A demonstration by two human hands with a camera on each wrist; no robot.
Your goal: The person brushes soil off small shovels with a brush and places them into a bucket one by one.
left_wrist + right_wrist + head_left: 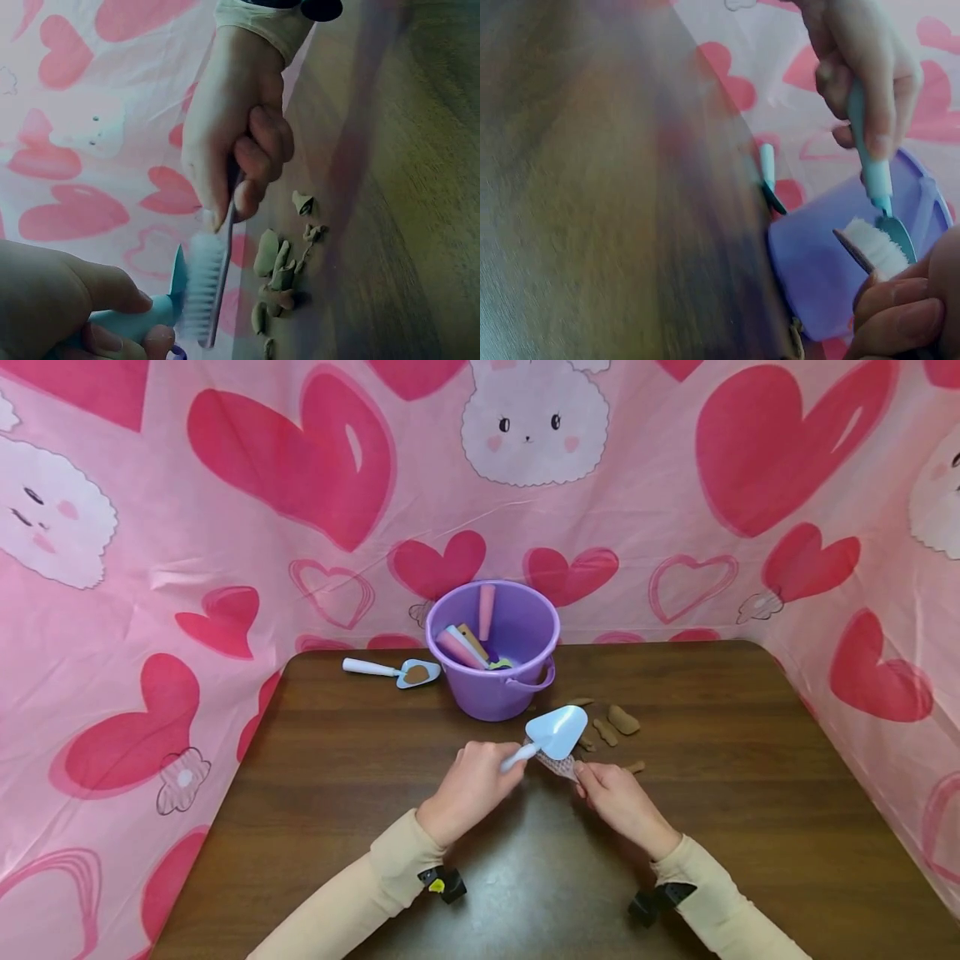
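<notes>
My left hand (pixel 472 789) grips the handle of a light blue trowel (pixel 558 732), its blade raised above the table. A brush (pixel 557 766) with white bristles (pixel 201 285) is held by its handle in my right hand (pixel 628 803). The bristles touch or nearly touch the trowel blade (pixel 901 238); the exact contact is hard to tell. Just beyond the hands, several brown clay-like pieces (pixel 622 720) lie on the table. My right fingers hide most of the brush handle.
A purple bucket (pixel 487 695) stands at the back, with a pink-handled tool (pixel 487 612) and other tools inside. Left of it lies a second trowel (pixel 367 667), with a brown patch on its blade. Pink heart-patterned cloth (pixel 300 460) hangs around the wooden table (pixel 337 793).
</notes>
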